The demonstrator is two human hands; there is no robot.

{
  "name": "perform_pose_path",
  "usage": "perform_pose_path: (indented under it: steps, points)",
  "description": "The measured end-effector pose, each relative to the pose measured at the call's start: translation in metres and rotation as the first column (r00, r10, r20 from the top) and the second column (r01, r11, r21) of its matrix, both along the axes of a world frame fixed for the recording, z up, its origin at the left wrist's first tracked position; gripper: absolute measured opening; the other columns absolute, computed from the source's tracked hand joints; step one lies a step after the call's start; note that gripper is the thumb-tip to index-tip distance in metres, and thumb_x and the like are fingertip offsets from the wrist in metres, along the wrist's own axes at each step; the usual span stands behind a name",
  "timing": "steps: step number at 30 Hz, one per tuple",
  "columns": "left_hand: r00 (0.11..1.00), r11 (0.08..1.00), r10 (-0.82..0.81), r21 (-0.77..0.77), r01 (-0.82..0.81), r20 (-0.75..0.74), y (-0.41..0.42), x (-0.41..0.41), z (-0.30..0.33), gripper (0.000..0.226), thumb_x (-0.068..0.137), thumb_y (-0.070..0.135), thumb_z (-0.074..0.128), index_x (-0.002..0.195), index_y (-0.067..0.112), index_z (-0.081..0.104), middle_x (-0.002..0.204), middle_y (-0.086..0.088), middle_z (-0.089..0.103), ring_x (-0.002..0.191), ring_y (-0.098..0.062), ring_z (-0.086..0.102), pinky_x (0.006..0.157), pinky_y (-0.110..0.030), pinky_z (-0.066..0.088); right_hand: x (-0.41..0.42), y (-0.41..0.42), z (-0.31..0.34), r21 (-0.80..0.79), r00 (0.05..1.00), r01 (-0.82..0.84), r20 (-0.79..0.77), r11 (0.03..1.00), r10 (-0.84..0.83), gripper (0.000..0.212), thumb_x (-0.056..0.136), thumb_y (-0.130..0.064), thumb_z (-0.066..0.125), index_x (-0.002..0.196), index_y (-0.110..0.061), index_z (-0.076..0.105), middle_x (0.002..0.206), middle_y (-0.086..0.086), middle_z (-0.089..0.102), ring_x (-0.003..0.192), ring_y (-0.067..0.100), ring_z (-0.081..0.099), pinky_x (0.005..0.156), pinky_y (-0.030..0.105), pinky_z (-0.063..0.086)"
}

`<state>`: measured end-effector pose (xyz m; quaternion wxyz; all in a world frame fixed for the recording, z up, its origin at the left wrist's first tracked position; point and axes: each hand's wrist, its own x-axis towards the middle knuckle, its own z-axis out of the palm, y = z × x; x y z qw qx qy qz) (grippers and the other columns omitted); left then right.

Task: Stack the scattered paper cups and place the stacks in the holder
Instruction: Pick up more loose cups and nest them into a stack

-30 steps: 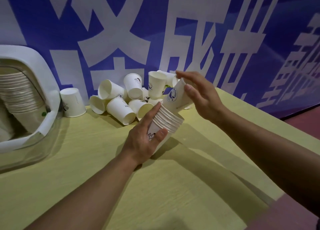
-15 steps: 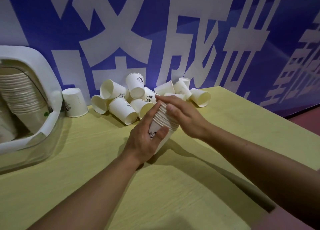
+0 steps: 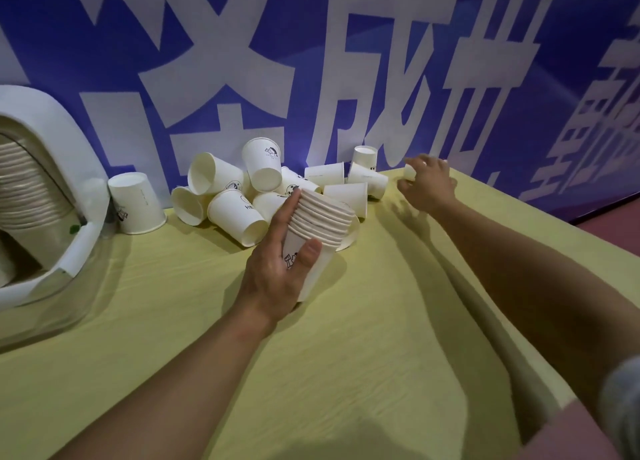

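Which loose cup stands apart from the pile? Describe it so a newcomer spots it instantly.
Start at the white plastic cup holder on the left edge of the yellow table. Right beside it, left of the pile of tumbled white paper cups, stands a single white paper cup. Unlike its neighbours lying on their sides, it stands upside down, base up, alone.

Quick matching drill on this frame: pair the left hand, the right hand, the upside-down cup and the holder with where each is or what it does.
1. left hand
2. right hand
3. upside-down cup
4. holder

A. far left, stacks inside
B. grips the nested stack
C. stands beside the holder
D. closes on a loose cup at the far right

Pairs: 1-B, 2-D, 3-C, 4-A
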<state>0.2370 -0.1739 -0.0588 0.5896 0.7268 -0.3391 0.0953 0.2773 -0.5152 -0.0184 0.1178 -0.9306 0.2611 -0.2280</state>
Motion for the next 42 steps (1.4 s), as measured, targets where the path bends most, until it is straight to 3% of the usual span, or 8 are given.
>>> perform_pose_path:
  steps: [4, 11, 17, 22, 24, 34, 39, 42]
  points:
    - [0.999, 0.999, -0.029, -0.015, 0.029, -0.014, 0.0, 0.002, -0.002, 0.06, 0.088, 0.064, 0.05, 0.141, 0.071, 0.024, 0.139, 0.049, 0.04, 0.134, 0.015, 0.04, 0.102, -0.003, 0.033, 0.013, -0.04, -0.02, -0.052, 0.981, 0.034, -0.19, 0.998, -0.043, 0.068, 0.095, -0.049, 0.056, 0.152, -0.026, 0.026, 0.161, 0.004, 0.026, 0.149, 0.034, 0.017, 0.115, 0.065, 0.019]
    - [0.997, 0.997, -0.053, -0.052, 0.05, -0.057, -0.001, 0.007, -0.004, 0.063, 0.086, 0.062, 0.051, 0.145, 0.064, 0.028, 0.144, 0.042, 0.041, 0.135, 0.014, 0.039, 0.1, -0.001, 0.033, 0.04, -0.097, -0.024, -0.165, 0.976, 0.059, -0.199, 0.985, -0.092, 0.076, 0.091, -0.045, 0.062, 0.153, -0.029, 0.02, 0.165, 0.004, 0.012, 0.151, 0.036, 0.006, 0.115, 0.067, 0.012]
    - [0.997, 0.997, 0.011, -0.074, -0.016, -0.076, -0.004, 0.011, -0.005, 0.062, 0.084, 0.06, 0.05, 0.143, 0.063, 0.03, 0.145, 0.04, 0.042, 0.137, 0.013, 0.038, 0.101, 0.0, 0.031, 0.071, -0.145, -0.028, -0.189, 0.971, 0.021, -0.231, 0.982, -0.065, 0.08, 0.087, -0.031, 0.067, 0.152, -0.024, 0.021, 0.16, 0.005, 0.022, 0.149, 0.035, 0.011, 0.114, 0.067, 0.017]
    - [0.997, 0.996, 0.045, -0.081, -0.05, -0.06, -0.005, 0.014, -0.007, 0.06, 0.086, 0.058, 0.049, 0.144, 0.062, 0.033, 0.15, 0.028, 0.045, 0.141, 0.003, 0.04, 0.113, -0.028, 0.034, 0.081, -0.154, -0.024, -0.312, 0.976, 0.033, -0.196, 0.949, -0.099, 0.087, 0.077, -0.028, 0.077, 0.149, -0.032, 0.029, 0.145, 0.011, 0.034, 0.135, 0.041, 0.028, 0.109, 0.06, 0.029]
    - [0.997, 0.996, 0.052, -0.074, -0.056, -0.052, -0.005, 0.015, -0.007, 0.059, 0.086, 0.058, 0.049, 0.142, 0.065, 0.033, 0.151, 0.028, 0.045, 0.141, 0.002, 0.04, 0.113, -0.031, 0.035, 0.083, -0.157, -0.024, -0.424, 0.972, 0.043, -0.194, 0.905, -0.137, 0.082, 0.074, -0.033, 0.081, 0.143, -0.033, 0.038, 0.139, 0.012, 0.036, 0.13, 0.043, 0.031, 0.108, 0.06, 0.032]
    - [0.997, 0.993, 0.009, -0.115, -0.017, -0.075, -0.006, 0.014, -0.007, 0.064, 0.086, 0.055, 0.05, 0.148, 0.047, 0.032, 0.148, 0.037, 0.042, 0.14, 0.01, 0.036, 0.106, -0.004, 0.03, 0.078, -0.136, -0.028, -0.585, 0.986, 0.003, -0.133, 0.811, -0.1, 0.068, 0.074, -0.04, 0.083, 0.125, -0.017, 0.045, 0.126, 0.011, 0.057, 0.12, 0.036, 0.046, 0.104, 0.054, 0.035]
    - [0.992, 0.99, -0.025, -0.144, 0.007, -0.121, -0.005, 0.013, -0.005, 0.065, 0.084, 0.059, 0.052, 0.146, 0.053, 0.033, 0.149, 0.032, 0.045, 0.138, 0.008, 0.04, 0.105, -0.006, 0.033, 0.058, -0.097, -0.015, -0.459, 0.997, -0.058, -0.076, 0.886, 0.026, 0.084, 0.078, -0.054, 0.075, 0.146, -0.024, 0.034, 0.139, 0.007, 0.052, 0.125, 0.034, 0.046, 0.108, 0.052, 0.036]
    - [0.993, 0.991, -0.036, -0.132, 0.021, -0.108, -0.005, 0.01, -0.003, 0.065, 0.083, 0.059, 0.052, 0.145, 0.055, 0.031, 0.144, 0.04, 0.044, 0.135, 0.013, 0.04, 0.103, -0.004, 0.034, 0.037, -0.048, 0.003, -0.377, 0.992, -0.128, -0.039, 0.917, 0.122, 0.088, 0.081, -0.054, 0.073, 0.152, -0.031, 0.026, 0.14, 0.009, 0.048, 0.123, 0.032, 0.048, 0.101, 0.047, 0.045]
